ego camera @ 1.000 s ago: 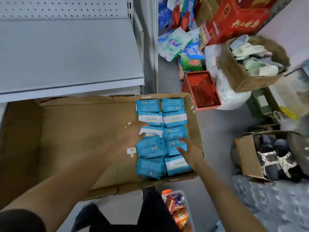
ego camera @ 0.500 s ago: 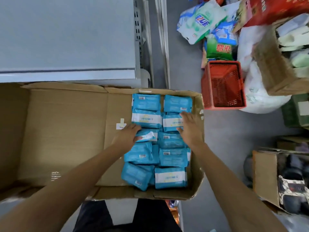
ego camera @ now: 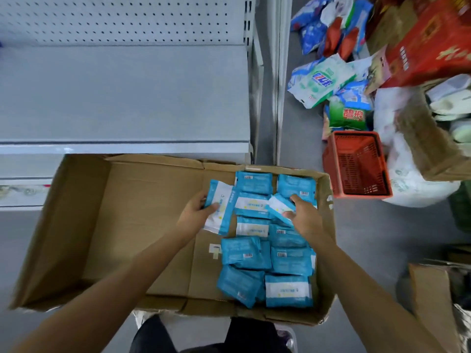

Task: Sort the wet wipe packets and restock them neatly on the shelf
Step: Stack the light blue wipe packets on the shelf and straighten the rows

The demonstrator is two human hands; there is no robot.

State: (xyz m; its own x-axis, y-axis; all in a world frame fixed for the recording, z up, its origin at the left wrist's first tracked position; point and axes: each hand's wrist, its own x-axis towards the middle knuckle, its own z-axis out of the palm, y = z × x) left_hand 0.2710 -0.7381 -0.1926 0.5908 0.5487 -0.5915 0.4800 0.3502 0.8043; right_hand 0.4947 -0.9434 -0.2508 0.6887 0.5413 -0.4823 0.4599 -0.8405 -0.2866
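Note:
Several blue and white wet wipe packets [ego camera: 257,253] lie in two rows at the right end of an open cardboard box [ego camera: 84,225]. My left hand [ego camera: 195,214] grips one packet [ego camera: 219,207], lifted clear to the left of the rows. My right hand [ego camera: 304,219] pinches another packet [ego camera: 279,206], tilted up above the right row. The grey metal shelf [ego camera: 122,98] stands behind the box, its perforated back panel above.
A red plastic basket [ego camera: 356,164] sits on the floor right of the box. Detergent bags [ego camera: 321,81], a red carton [ego camera: 430,47] and open cardboard boxes [ego camera: 428,141] crowd the right side. A shelf upright [ego camera: 280,80] runs between shelf and clutter.
Both hands have each picked a packet up out of the rows. The left one has drawn its packet out to the left, and the right one has tipped its packet upward.

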